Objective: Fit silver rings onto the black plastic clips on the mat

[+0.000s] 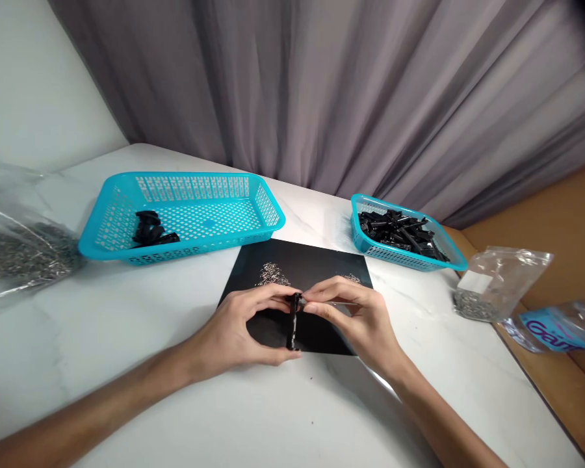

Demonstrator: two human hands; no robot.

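A narrow black part (294, 323) stands on end between the thumb and fingers of my left hand (244, 328), above a black mat (322, 335). My right hand (353, 309) is closed in a pinch at the part's upper end. Between its fingertips is a thin, pale, clear-looking tool (338, 303) that points left at the part. The tool's tip is too small to make out. Behind my left fingers, a pile of small metal pieces (272, 274) lies on the mat. A second small pile (351, 278) shows behind my right hand.
Back left stands a large blue basket (209, 244) with a few black parts (151, 229). A smaller blue basket (404, 259) at right holds many black parts. Bags of metal pieces lie far left (29, 253) and right (478, 302), beside a plastic bottle (556, 326).
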